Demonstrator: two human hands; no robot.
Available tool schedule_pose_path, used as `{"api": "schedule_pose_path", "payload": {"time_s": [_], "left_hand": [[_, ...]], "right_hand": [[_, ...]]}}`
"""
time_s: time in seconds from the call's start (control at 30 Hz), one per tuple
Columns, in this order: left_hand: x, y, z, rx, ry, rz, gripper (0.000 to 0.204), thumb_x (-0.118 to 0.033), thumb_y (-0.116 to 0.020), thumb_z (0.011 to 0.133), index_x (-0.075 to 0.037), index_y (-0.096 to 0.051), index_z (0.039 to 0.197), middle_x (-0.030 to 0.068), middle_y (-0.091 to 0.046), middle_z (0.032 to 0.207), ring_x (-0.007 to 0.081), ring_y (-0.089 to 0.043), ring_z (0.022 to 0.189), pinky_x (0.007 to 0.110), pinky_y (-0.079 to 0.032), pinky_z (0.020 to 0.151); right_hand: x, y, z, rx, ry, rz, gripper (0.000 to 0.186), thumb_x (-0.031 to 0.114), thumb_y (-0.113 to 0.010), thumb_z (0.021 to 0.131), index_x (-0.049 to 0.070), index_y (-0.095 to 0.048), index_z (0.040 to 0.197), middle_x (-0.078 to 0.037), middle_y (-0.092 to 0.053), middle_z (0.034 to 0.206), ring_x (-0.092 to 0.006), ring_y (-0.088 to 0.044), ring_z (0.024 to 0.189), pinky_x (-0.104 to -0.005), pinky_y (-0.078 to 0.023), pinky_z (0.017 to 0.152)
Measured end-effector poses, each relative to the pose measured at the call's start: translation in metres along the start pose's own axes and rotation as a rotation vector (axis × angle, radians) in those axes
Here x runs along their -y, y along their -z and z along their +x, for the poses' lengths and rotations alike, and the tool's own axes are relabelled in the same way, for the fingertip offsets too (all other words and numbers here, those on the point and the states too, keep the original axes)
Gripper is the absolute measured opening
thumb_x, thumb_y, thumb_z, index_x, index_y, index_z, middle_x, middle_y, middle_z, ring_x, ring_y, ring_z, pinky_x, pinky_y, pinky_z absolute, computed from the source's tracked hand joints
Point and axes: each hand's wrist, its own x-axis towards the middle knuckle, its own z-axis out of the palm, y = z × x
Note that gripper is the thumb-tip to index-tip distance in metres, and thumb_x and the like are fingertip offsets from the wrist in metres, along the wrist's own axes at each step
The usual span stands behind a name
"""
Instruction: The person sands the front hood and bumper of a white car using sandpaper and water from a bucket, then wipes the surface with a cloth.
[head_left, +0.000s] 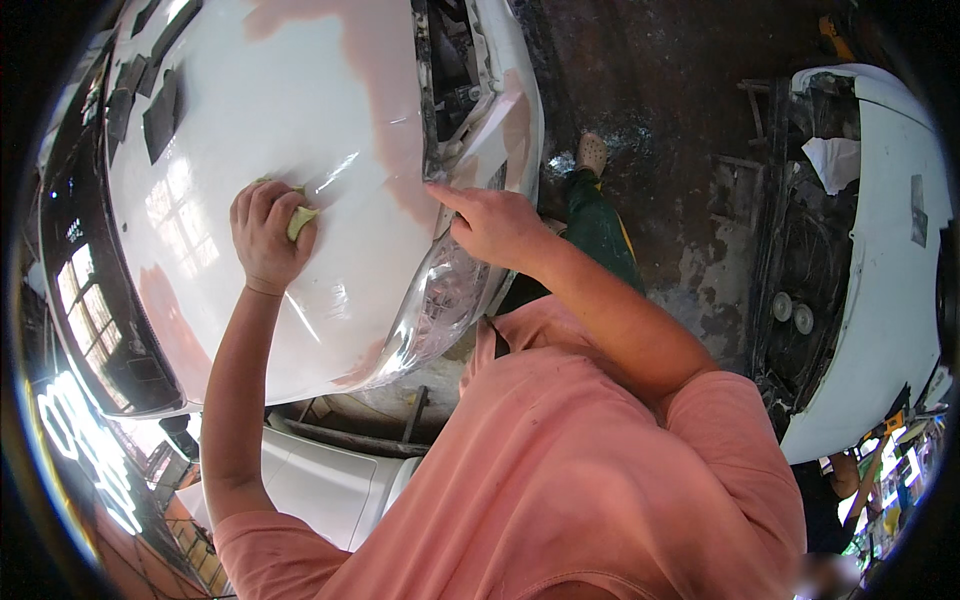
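A white car hood (320, 120) with patches of dull pink filler lies in front of me. My left hand (270, 230) is closed round a folded pale yellow-green sheet (301, 222) and presses it on the middle of the hood. Whether the sheet is sandpaper or cloth, I cannot tell. With its index finger stretched out, my right hand (497, 225) touches the hood's front edge by the open grille gap (445, 70). The other fingers of that hand are curled, and nothing shows in them. Below it is a headlight (450, 285) under clear plastic film.
Dark tape-like strips (160, 115) lie on the hood near the windshield (90, 290). Another white car part (895, 260), with its dark inner side showing, stands at the right. A second white vehicle (320, 475) is at the lower left. My clog (592, 153) rests on the stained floor (690, 60).
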Motion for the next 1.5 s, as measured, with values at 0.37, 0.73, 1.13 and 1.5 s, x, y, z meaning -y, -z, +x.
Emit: {"api": "schedule_pose_path", "payload": {"time_s": [0.37,0.73,1.13,1.5], "left_hand": [[0.001,0.004,-0.01,0.04,0.019,-0.024,0.023,-0.017,-0.071,0.077,-0.012,-0.065,0.099,0.0072,-0.063,0.109,0.0326,-0.059,0.11,0.048,-0.044,0.1],[0.018,0.03,-0.027,-0.169,0.436,0.307,0.045,-0.035,-0.074,0.089,-0.016,-0.062,0.128,0.0106,-0.054,0.139,0.0341,-0.043,0.137,0.061,-0.027,0.117],[-0.307,0.012,0.066,-0.434,0.883,-1.052,0.014,-0.006,-0.069,0.092,-0.001,-0.073,0.104,0.0123,-0.069,0.096,0.0232,-0.066,0.083,0.034,-0.053,0.072],[-0.378,-0.006,0.111,-0.654,1.209,-1.028,0.026,-0.013,-0.078,0.089,0.001,-0.073,0.11,0.0108,-0.073,0.1,0.0151,-0.068,0.086,0.029,-0.055,0.074]], "right_hand": [[-0.008,0.012,-0.007,-0.091,-0.101,0.002,0.032,0.016,-0.064,0.087,0.01,-0.063,0.119,-0.017,-0.071,0.095,-0.0365,-0.07,0.092,-0.0456,-0.056,0.076],[0.017,0.113,-0.08,-0.25,-0.454,0.749,0.015,0.015,-0.074,0.092,0.006,-0.066,0.1,0.003,-0.064,0.092,-0.0053,-0.056,0.084,-0.0234,-0.045,0.074],[0.042,0.172,-0.07,-0.102,-0.407,0.718,0.015,0.016,-0.072,0.094,0.009,-0.064,0.103,0.004,-0.063,0.09,-0.006,-0.056,0.079,-0.0248,-0.047,0.071],[0.015,0.219,-0.072,0.255,-0.255,0.72,0.01,0.011,-0.066,0.097,0.007,-0.062,0.105,0.001,-0.063,0.092,-0.0067,-0.057,0.084,-0.0251,-0.047,0.075]]}}
